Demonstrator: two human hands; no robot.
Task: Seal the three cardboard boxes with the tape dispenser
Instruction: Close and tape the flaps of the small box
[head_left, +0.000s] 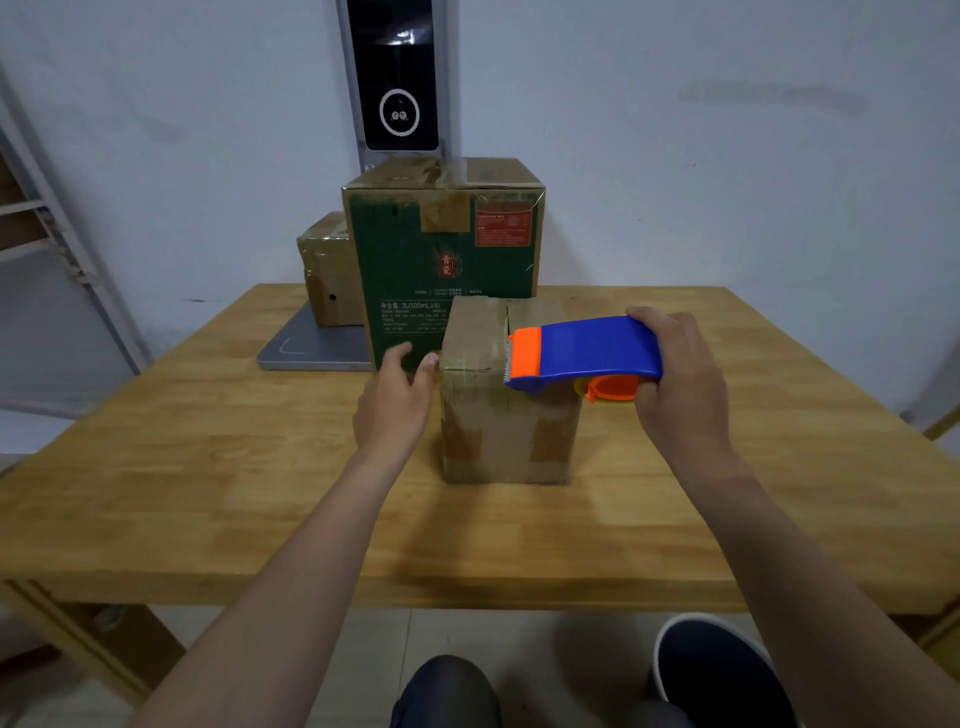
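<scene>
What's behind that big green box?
A smaller brown box peeks out left of the green box, and a tall grey stand rises behind. The rest there is hidden.

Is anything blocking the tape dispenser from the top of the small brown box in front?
Nothing visible does. The right hand holds the tape dispenser right over the small brown box; the left hand is beside it.
</scene>
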